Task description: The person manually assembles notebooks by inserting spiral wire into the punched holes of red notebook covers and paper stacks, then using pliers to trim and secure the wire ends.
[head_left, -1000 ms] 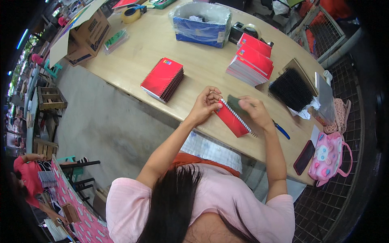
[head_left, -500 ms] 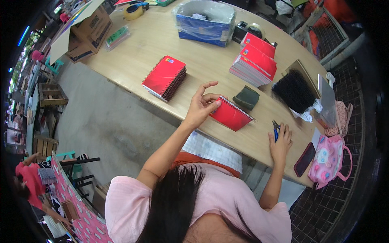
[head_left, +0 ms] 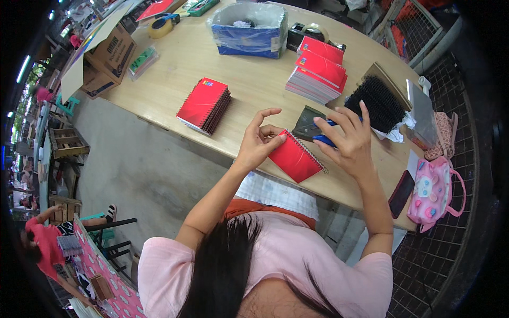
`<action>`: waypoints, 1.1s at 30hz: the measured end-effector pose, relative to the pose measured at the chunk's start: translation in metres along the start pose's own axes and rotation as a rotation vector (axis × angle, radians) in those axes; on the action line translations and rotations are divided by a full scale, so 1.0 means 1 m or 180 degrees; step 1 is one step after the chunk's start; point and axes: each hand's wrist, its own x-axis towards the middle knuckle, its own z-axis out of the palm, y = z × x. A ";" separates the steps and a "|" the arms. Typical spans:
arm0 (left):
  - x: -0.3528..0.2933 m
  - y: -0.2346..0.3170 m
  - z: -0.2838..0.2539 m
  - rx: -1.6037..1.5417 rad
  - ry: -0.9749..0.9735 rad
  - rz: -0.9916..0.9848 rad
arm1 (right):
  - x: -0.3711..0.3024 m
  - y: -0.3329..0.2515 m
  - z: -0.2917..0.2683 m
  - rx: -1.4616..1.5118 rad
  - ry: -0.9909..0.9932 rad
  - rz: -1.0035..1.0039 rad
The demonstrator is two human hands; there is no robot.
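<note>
Small red spiral notebook [head_left: 296, 158] at the near edge of the table [head_left: 254, 87], spine facing away, tilted in the left hand [head_left: 261, 142], whose thumb and fingers pinch its left corner, forefinger raised. Right hand [head_left: 351, 138] curled around blue-handled pliers [head_left: 324, 140], held up just beyond the notebook's spine; cannot tell whether the jaws are apart. Half a second ago the pliers lay on the tabletop farther right, that hand just reaching them; now lifted and carried left. Left hand's pinch unchanged. Dark green block [head_left: 305, 124] just past the notebook, partly hidden behind the right hand and pliers, so the closest obstacle on that side. Bundle of black wire spirals [head_left: 375, 103] right of it. Far side: stacked red notebooks [head_left: 318, 74], tape dispenser [head_left: 313, 34], plastic-lined blue box [head_left: 248, 42]. Left: second pile of spiral notebooks [head_left: 203, 100], well apart from the hands; cardboard box [head_left: 111, 58] at far left. Near right: phone [head_left: 401, 196] beside a pink bag [head_left: 432, 193], both right of the forearm.
</note>
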 end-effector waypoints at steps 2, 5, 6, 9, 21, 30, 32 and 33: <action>-0.001 0.000 -0.003 -0.0007 -0.0015 -0.0024 | 0.010 -0.002 0.003 -0.0025 -0.0028 -0.0148; -0.001 0.000 -0.006 0.0000 -0.0049 -0.0067 | 0.017 -0.001 0.009 -0.0083 -0.0033 -0.0410; -0.002 0.001 -0.006 0.0001 -0.0049 -0.0071 | 0.017 -0.001 0.011 -0.0108 -0.0001 -0.0531; -0.002 0.003 -0.006 -0.0034 -0.0081 -0.0137 | 0.018 -0.001 0.013 -0.0170 -0.0090 -0.0650; -0.009 0.005 0.007 0.0213 0.0275 0.0366 | -0.012 -0.004 0.026 0.1206 -0.0050 0.1008; -0.043 -0.001 0.033 0.2254 -0.0106 0.2863 | -0.023 -0.059 0.062 0.4985 0.1407 0.3250; -0.043 0.006 0.036 0.2295 -0.0311 0.2475 | -0.033 -0.057 0.070 0.3879 0.1382 0.3075; -0.038 0.016 0.036 0.2360 0.0013 0.2407 | -0.037 -0.059 0.066 0.3846 0.1136 0.3211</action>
